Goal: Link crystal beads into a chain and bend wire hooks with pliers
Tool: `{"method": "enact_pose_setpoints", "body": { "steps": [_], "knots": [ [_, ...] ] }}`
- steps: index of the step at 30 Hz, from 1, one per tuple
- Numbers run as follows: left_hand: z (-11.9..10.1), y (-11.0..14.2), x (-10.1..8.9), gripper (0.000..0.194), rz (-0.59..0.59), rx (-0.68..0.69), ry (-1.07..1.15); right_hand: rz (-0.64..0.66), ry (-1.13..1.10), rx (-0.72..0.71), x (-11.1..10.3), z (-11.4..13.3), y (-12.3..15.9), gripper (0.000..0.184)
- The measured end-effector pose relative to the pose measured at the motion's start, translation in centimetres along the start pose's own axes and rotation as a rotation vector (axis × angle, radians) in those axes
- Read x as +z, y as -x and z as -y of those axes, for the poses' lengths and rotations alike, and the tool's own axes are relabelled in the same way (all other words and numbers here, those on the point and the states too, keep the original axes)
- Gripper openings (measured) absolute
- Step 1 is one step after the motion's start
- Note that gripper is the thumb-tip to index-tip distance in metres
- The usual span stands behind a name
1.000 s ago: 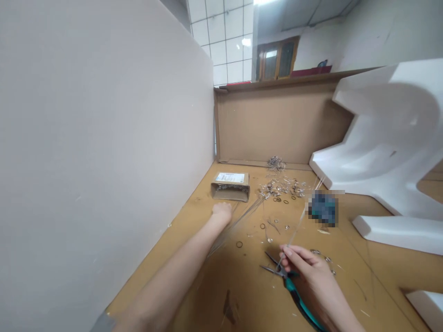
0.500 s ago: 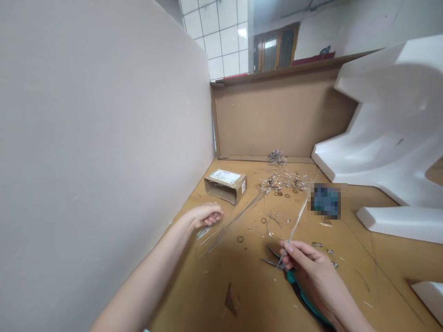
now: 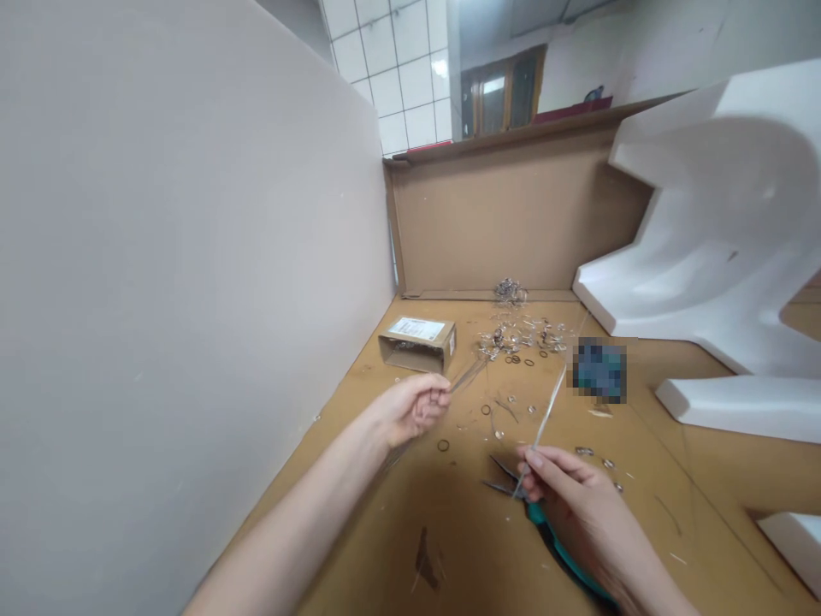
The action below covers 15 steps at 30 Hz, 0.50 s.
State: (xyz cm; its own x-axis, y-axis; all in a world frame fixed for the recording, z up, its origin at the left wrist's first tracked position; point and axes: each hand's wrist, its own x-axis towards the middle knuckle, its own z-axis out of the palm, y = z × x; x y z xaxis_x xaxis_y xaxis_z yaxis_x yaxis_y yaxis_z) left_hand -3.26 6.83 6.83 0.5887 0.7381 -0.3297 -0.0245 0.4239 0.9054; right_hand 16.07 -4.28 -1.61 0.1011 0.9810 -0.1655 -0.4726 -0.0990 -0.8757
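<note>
My right hand (image 3: 568, 492) pinches a thin silvery strand (image 3: 550, 406) between thumb and fingers, its long end pointing up and away. Teal-handled pliers (image 3: 545, 526) run along under this hand, jaws apart; whether the palm grips them is hidden. My left hand (image 3: 420, 411) is closed, fingers curled, above a bundle of thin wires (image 3: 471, 372) that passes behind it. What its fingers hold, if anything, I cannot make out. Small dark rings (image 3: 443, 445) and bits of metal lie between the hands.
A small open cardboard box (image 3: 420, 338) stands behind my left hand. Piles of small metal pieces (image 3: 510, 338) lie farther back. White foam pieces (image 3: 711, 274) stand at right, beside a blurred dark patch (image 3: 599, 368). A grey panel (image 3: 192, 257) rises at left.
My left hand has moved right and slightly up, from beside the small box to over the wire bundle. The right hand keeps its pinch on the strand. The view has shifted slightly.
</note>
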Motion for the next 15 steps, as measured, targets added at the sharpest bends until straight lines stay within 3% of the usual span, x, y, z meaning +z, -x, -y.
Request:
{"method": "enact_pose_setpoints", "body": {
  "steps": [3, 5, 9, 15],
  "knots": [
    [2.0, 2.4, 2.1, 0.019, -0.023, 0.151, -0.192, 0.002, -0.001, 0.002, 0.1, 0.2, 0.1, 0.018],
    [3.6, 3.1, 3.2, 0.022, 0.039, 0.148, -0.297, 0.0, 0.002, 0.007, 0.2, 0.3, 0.2, 0.019],
    [5.7, 2.6, 4.4, 0.024, 0.145, 0.132, -0.338, -0.005, 0.026, 0.014, 0.3, 0.5, 0.3, 0.021],
    [6.6, 1.1, 4.5, 0.028, 0.186, 0.157, -0.373, 0.041, 0.184, -0.036, 0.1, 0.4, 0.4, 0.024]
  ]
}}
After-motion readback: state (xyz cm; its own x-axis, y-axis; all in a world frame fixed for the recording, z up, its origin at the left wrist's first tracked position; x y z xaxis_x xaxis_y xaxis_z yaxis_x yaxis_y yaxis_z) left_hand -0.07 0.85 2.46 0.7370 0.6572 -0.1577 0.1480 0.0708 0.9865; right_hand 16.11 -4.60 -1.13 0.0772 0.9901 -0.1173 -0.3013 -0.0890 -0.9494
